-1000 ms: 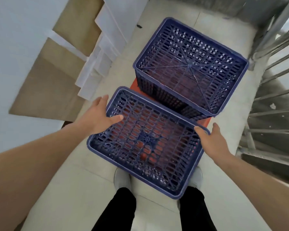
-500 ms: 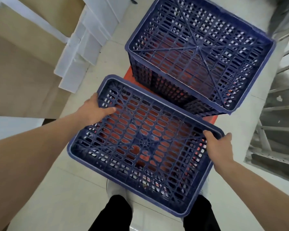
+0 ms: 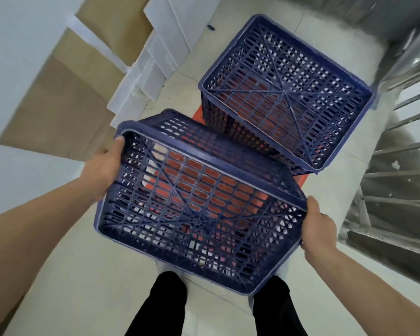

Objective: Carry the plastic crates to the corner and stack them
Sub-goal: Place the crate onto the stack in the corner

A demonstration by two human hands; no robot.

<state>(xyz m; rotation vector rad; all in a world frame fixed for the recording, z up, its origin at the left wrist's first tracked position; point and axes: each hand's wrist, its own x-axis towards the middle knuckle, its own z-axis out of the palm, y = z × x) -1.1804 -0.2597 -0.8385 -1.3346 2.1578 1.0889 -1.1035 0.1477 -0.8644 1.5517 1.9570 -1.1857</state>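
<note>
Blue plastic crate [image 3: 197,209], tilted, is gripped at opposite rims by left hand [image 3: 102,169] and right hand [image 3: 318,229].

near blue lattice crate [image 3: 199,214] tilted, held aloft, far blue crate [image 3: 286,93] atop red crate [image 3: 303,177]

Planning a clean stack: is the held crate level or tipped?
Tipped. The held crate leans its opening toward the person, the outside of its far wall showing; left hand and right hand grip its sides.

Pale tiled floor [image 3: 83,275], red crate [image 3: 197,114], white boards [image 3: 131,98]
</note>
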